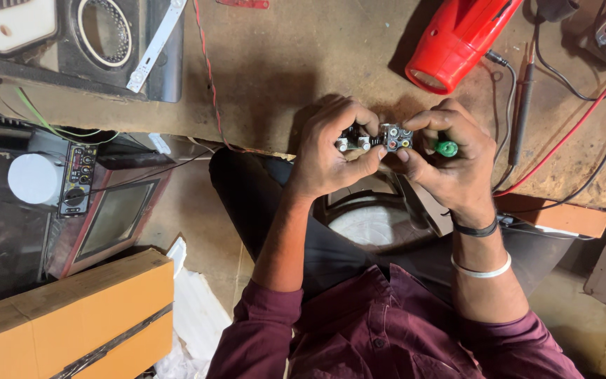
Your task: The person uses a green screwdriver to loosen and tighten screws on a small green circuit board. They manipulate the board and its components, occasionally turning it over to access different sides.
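Observation:
My left hand point(331, 147) and my right hand point(450, 158) meet over the edge of a brown workbench point(289, 63). Between them they pinch a small black circuit board point(376, 138) with round coloured sockets and white connectors. My left thumb and fingers grip its left end. My right fingers hold its right end, and a green-handled tool point(447, 148) is tucked in the same hand. My right wrist wears a black band and a white bangle. Most of the board is hidden by my fingers.
A red hot-air gun point(457, 38) lies on the bench above my right hand, with black and red meter leads point(527, 133) to its right. A speaker cabinet point(99, 35) stands at far left. Below lie a small old television point(113, 217), an orange box point(71, 316) and a round speaker point(373, 221).

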